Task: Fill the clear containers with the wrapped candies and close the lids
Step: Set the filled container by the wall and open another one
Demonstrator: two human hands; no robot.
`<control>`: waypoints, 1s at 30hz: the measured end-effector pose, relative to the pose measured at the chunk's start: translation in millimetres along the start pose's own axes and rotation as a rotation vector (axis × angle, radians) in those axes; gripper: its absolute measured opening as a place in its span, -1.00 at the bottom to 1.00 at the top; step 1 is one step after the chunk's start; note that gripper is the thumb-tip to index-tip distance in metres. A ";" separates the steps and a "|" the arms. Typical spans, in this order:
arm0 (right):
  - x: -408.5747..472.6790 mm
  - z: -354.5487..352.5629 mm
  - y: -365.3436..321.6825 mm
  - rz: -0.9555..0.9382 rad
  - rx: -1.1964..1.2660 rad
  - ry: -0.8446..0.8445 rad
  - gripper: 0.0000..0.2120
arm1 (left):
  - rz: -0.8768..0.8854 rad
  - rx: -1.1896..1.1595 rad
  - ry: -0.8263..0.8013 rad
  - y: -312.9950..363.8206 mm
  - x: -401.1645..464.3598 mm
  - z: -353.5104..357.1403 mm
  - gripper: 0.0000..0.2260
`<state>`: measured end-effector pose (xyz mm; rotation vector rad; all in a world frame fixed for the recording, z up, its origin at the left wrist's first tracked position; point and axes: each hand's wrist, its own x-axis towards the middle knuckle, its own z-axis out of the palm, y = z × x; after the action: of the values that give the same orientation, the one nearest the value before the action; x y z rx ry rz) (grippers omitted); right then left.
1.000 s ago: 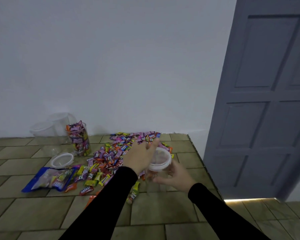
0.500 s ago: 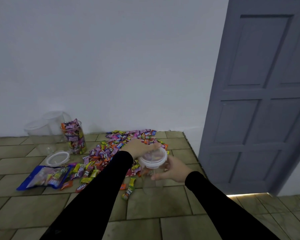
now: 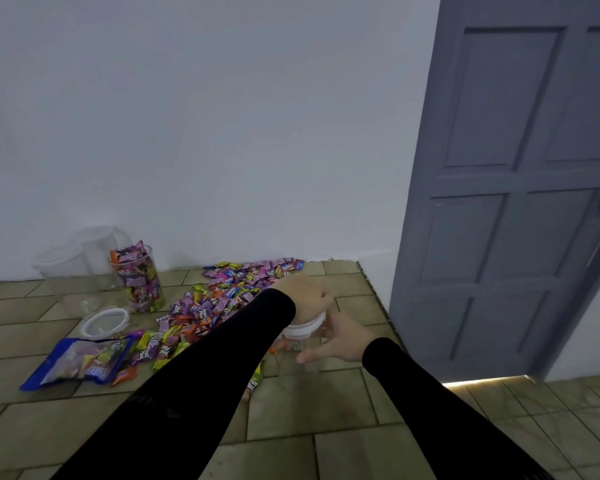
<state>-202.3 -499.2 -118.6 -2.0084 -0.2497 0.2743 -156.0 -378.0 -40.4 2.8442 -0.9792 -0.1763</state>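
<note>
We face a white wall [image 3: 222, 126] with a grey panelled door [image 3: 510, 202] to the right, and a tiled floor [image 3: 326, 452] below. Across the tiles by the wall spreads a heap of wrapped candies [image 3: 222, 299], mostly purple, orange and yellow. To its left lies a blue candy bag [image 3: 80, 362], flat on the floor. Behind it stands a clear container filled with candies [image 3: 137, 278], open at the top, and just behind that two empty clear containers [image 3: 80, 258] against the wall. A loose white-rimmed lid [image 3: 105, 322] lies flat between the bag and the filled container.

Our black left sleeve [image 3: 194, 375] crosses the near edge of the heap and hides part of it. The left hand [image 3: 305, 294] sits on top of the white lid [image 3: 307, 329] of the clear container we are working on [image 3: 298, 362], which stands at the right end of the heap; its fingers curl over the lid's rim. The right hand [image 3: 340, 341] cups the container's side just below the lid, thumb up, fingers curved round the clear wall. We cannot tell how much is inside.

Compared with a second ago, the left hand now covers the lid almost wholly, where before most of the lid's top showed, and the container has come a little nearer to us.
</note>
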 end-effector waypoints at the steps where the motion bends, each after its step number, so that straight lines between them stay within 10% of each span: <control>1: 0.2 -1.1 1.3 0.007 0.000 0.002 -0.11 | 0.018 0.012 -0.017 3.0 -0.2 -1.0 -0.60; 8: -1.5 1.5 -0.2 0.056 -0.086 -0.002 -0.01 | 0.064 0.132 0.032 0.6 6.9 2.5 -0.72; 14: -10.5 -0.8 -10.3 0.039 -0.092 0.027 -0.26 | 0.094 -0.116 0.425 -6.8 -28.8 8.6 -0.58; 18: -9.4 -1.4 -13.4 0.021 -0.055 0.064 -0.41 | -0.023 0.058 0.322 -16.5 -67.8 6.9 -0.29; 23: -2.9 12.0 -11.4 0.006 0.031 0.143 -0.49 | -0.209 0.474 0.169 -5.5 -74.8 20.4 -0.42; 30: 0.2 20.4 -14.4 -0.010 0.037 0.164 -0.43 | -0.364 0.459 0.183 12.7 -72.8 28.9 -0.43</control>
<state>-209.1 -475.6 -114.4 -1.9801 -0.1498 0.1056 -225.1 -345.3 -61.9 3.3554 -0.5091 0.3131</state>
